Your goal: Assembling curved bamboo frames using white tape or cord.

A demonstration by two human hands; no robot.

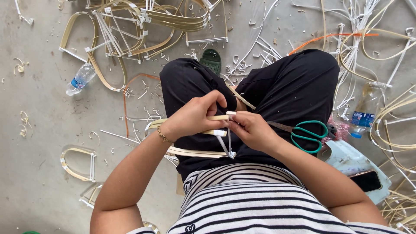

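Left hand [193, 117] clenched around bent cane strip [190, 151] over lap. Right hand [251, 130] pinches white binding strip [226, 145] at cane. Green-handled scissors [305, 134] on right thigh. Clear bottle, blue label [80, 79], on floor far left; second bottle, blue label [364, 113], right.

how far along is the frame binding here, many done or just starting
Well under way, it seems. Done: a pile of bound cane frames on the floor ahead, plus one at the left. In hand: the left hand steadies a cane strip while the right hand wraps white binding. Left: loose cane strips at the right.
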